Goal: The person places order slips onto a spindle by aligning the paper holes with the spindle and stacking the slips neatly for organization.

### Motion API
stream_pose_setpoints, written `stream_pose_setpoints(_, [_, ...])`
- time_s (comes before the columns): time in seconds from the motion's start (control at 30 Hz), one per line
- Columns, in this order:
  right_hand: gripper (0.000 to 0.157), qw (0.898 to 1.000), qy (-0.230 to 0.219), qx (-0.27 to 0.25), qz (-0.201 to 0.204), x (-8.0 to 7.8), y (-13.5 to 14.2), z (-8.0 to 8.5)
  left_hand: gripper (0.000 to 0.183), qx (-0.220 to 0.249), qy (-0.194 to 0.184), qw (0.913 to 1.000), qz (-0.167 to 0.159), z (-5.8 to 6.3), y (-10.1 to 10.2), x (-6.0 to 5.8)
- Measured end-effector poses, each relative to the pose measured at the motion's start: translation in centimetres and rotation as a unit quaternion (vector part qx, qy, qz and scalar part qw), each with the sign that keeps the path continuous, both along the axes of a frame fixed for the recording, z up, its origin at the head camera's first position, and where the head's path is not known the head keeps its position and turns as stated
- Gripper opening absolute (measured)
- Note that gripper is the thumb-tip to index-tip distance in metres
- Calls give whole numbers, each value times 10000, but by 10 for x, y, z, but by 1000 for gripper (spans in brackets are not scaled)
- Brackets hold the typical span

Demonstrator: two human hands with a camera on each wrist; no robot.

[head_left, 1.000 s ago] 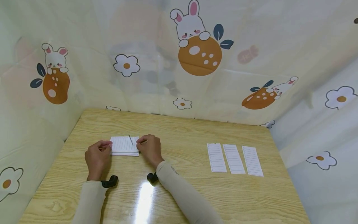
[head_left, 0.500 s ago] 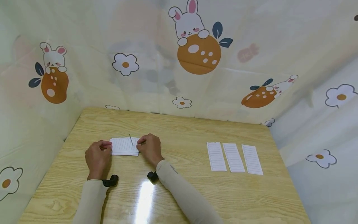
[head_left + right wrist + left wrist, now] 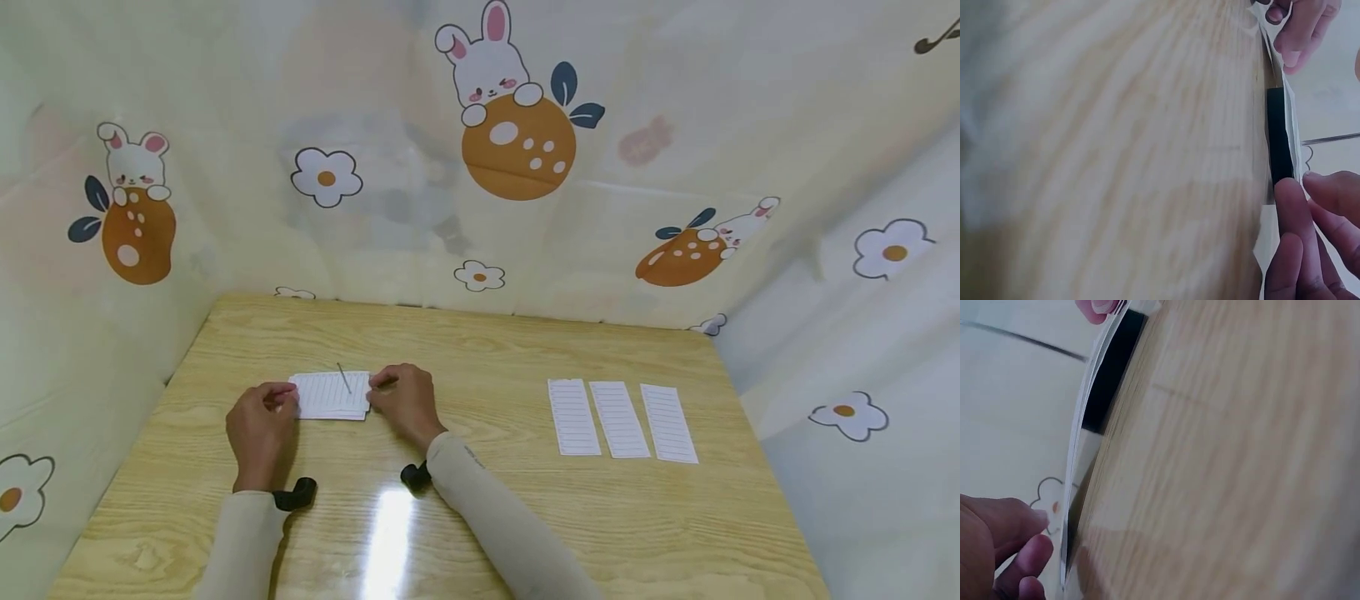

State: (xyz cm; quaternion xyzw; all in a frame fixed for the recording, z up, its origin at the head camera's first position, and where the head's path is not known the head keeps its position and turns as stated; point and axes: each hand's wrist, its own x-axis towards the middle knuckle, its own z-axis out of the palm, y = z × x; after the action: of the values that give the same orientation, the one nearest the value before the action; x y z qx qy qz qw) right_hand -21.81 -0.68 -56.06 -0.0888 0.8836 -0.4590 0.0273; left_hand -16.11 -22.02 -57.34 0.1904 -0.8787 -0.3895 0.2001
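Note:
A small stack of white ruled paper slips (image 3: 326, 398) lies on the left part of the table. A thin dark spike (image 3: 344, 379) pokes up through its right half. Under the slips, in the right wrist view, shows a black block (image 3: 1279, 134), which looks like the spike's base. My left hand (image 3: 260, 433) pinches the left end of the slips. At the right end, my right hand (image 3: 408, 407) holds the papers between thumb and fingers. One finger (image 3: 1294, 206) of that hand is below the sheets, touching or close to the block.
Three ruled slips (image 3: 619, 419) lie apart, side by side, on the right of the wooden table (image 3: 480, 508). A printed curtain (image 3: 397, 242) hangs close around the back and sides of the table. Light reflects off the table's front.
The top slip has come nearer to the sheets beneath, and its front edge lines up more closely with theirs. Both hands keep their hold. The head view has shifted slightly.

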Motion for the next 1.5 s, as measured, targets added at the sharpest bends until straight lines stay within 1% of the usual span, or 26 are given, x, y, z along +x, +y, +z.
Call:
stream_pose_setpoints(0.1, [8,10000,10,-93,8,1,4,-1,17,30,115,9999,78,-2,4,4])
stream_pose_setpoints(0.23, [8,9997,139,-224,12,3,10,0,17,102,128,9997,169,-3,10,8])
stream_pose_setpoints(0.3, [8,9992,201,-347,15,3,13,2,17,155,181,9995,212,-3,15,11])
stream_pose_setpoints(0.47, [9,9974,255,-674,38,5,21,9,14,338,453,9980,280,1,27,15])
stream_pose_setpoints(0.63, [12,9962,197,-845,-40,7,30,13,12,485,627,9966,225,3,43,16])
stream_pose_setpoints(0.83, [14,9953,110,-952,-127,9,44,15,11,703,811,9942,51,3,63,17])
stream_pose_setpoints(1.03, [17,9945,195,-1020,-163,10,58,15,11,881,1009,9907,-223,3,81,18])
stream_pose_setpoints(1.27, [18,9917,154,-1252,-255,11,74,12,11,1014,896,9894,-517,1,100,17])
stream_pose_setpoints(1.5, [22,9930,183,-1120,-313,12,91,12,11,1248,919,9837,-915,0,120,18])
